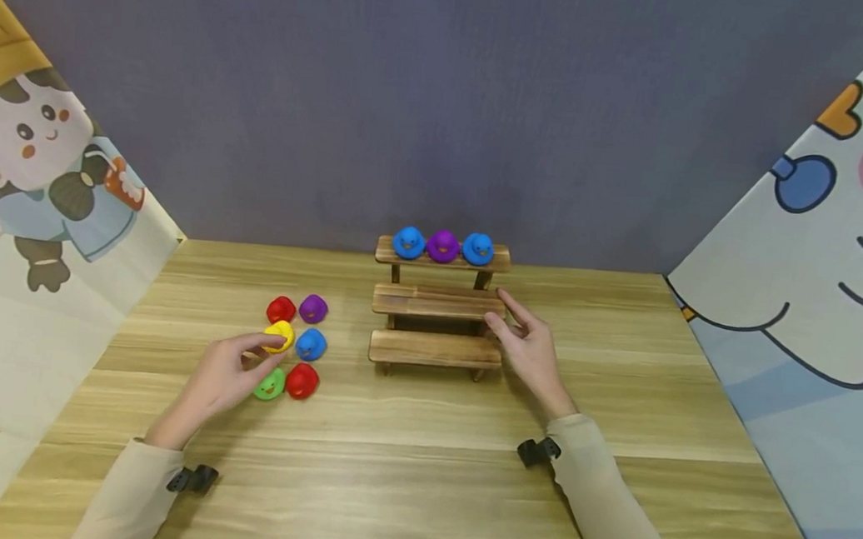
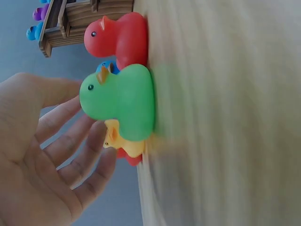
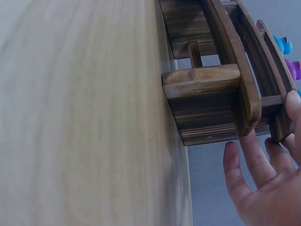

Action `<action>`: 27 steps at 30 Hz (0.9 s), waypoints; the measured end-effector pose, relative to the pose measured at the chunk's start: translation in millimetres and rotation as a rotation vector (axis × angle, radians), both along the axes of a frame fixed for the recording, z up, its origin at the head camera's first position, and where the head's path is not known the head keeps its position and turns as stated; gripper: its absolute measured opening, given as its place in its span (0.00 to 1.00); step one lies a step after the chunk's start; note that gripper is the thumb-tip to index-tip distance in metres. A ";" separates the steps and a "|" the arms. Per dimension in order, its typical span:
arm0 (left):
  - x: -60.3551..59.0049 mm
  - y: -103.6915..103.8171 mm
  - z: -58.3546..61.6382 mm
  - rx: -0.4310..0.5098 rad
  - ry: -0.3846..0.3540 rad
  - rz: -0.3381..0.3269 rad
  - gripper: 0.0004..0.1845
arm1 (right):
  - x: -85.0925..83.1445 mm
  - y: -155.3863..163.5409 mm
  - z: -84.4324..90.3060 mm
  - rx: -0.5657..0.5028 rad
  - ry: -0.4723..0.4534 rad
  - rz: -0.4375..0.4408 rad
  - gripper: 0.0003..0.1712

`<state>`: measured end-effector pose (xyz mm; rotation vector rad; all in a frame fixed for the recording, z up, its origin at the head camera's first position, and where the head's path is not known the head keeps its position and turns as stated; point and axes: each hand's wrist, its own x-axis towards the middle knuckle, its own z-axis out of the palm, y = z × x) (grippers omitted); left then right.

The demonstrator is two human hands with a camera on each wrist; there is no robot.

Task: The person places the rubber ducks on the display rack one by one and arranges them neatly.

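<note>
Your left hand (image 1: 232,372) is reaching into the cluster of small rubber ducks, fingers loosely spread and closing on nothing yet, fingertips touching the yellow rubber duck (image 1: 280,336). It is sitting mid-cluster, between a red duck (image 1: 281,309) behind and a green duck (image 2: 120,101) in front, with a blue duck (image 1: 311,344) just beside it. Your right hand (image 1: 527,347) is resting open against the right end of the three-tiered dark wooden step stand (image 1: 438,302), likely steadying it; two blue ducks and a purple one are lining its top shelf. Everything is sitting on a pale wood-grain table (image 1: 417,477) before a grey-blue wall.
</note>
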<state>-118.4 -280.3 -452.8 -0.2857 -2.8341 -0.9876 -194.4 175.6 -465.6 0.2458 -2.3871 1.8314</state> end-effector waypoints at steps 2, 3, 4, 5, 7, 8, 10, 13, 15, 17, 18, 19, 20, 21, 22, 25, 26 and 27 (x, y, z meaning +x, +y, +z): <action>5.1 -3.1 -1.5 -0.020 -0.011 -0.014 0.14 | 0.1 -0.5 0.2 0.001 -0.002 -0.001 0.33; 7.3 -4.5 -2.2 -0.028 -0.014 -0.018 0.15 | 0.2 -0.7 0.2 0.000 -0.004 -0.001 0.33; 9.4 -5.7 -2.8 -0.033 -0.017 -0.020 0.15 | 0.0 -0.7 0.0 0.001 -0.005 0.000 0.33; 11.3 -6.7 -3.0 -0.039 -0.022 -0.016 0.15 | -0.1 -0.7 -0.1 0.002 -0.007 -0.001 0.34; 14.6 -8.1 -2.8 -0.043 -0.033 -0.006 0.16 | -0.4 -0.6 -0.3 0.006 -0.009 -0.007 0.33; 16.1 -8.7 -2.4 -0.045 -0.039 -0.002 0.17 | -0.5 -0.6 -0.4 0.007 -0.008 -0.009 0.34; 18.6 -10.0 -1.4 -0.051 -0.044 0.008 0.18 | -0.7 -0.5 -0.4 0.013 -0.007 -0.012 0.34; 22.0 -11.9 0.9 -0.054 -0.037 -0.009 0.18 | -0.9 -0.5 -0.5 0.013 -0.002 -0.014 0.34; 24.2 -13.1 1.8 -0.065 -0.027 -0.030 0.17 | -1.0 -0.2 -0.4 0.007 0.001 -0.009 0.34; 26.2 -14.3 2.2 -0.077 -0.029 -0.053 0.17 | -1.2 -0.1 -0.7 0.005 0.005 -0.010 0.34; 27.2 -14.9 2.4 -0.083 -0.034 -0.061 0.17 | -1.0 -0.2 -0.7 0.005 0.005 -0.010 0.33; 28.0 -15.5 2.5 -0.088 -0.043 -0.067 0.16 | -1.1 -0.1 -0.9 0.006 0.007 -0.010 0.33; 28.6 -16.2 2.4 -0.092 -0.052 -0.071 0.17 | -1.1 0.0 -1.1 0.007 0.009 -0.010 0.33; 29.1 -16.8 2.5 -0.093 -0.061 -0.075 0.17 | -1.2 -0.1 -1.4 0.008 0.010 -0.012 0.33; 29.6 -17.3 2.7 -0.094 -0.072 -0.079 0.17 | -1.1 0.0 -1.6 0.009 0.011 -0.012 0.33; 30.1 -18.5 3.4 -0.098 -0.088 -0.084 0.18 | -1.1 0.0 -2.1 0.003 0.014 -0.009 0.32; 30.0 -18.6 3.7 -0.099 -0.089 -0.087 0.19 | -1.2 0.0 -2.3 0.000 0.015 -0.008 0.32; 29.9 -18.7 4.1 -0.098 -0.091 -0.088 0.19 | -1.3 0.0 -2.3 -0.002 0.016 -0.007 0.32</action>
